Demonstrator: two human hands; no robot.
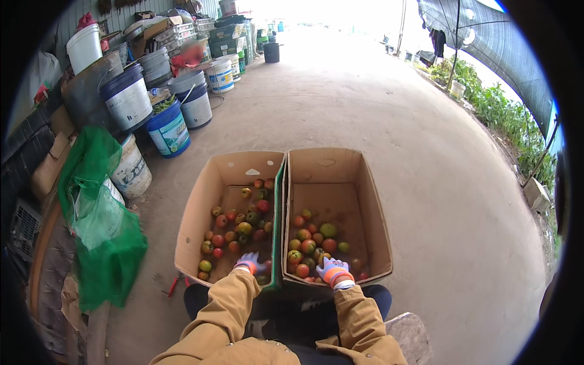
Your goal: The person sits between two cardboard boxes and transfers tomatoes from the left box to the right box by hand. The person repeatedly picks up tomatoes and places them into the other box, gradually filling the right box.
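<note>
Two open cardboard boxes stand side by side before me, both holding red, orange and green tomatoes. My left hand, in a purple and orange work glove, is low inside the left box. Its fingers look spread near the inner wall, beside a few half-hidden tomatoes. My right hand, gloved alike, reaches over the near tomatoes in the right box. Its palm side is hidden, so a tomato under it cannot be made out. A large green tomato lies just beyond that hand, with a red-orange tomato closer by.
Red-handled pruning shears lie on the concrete floor left of the boxes. A green mesh bag slumps farther left. Plastic buckets, among them a blue bucket, line the left wall. Plants border the right side.
</note>
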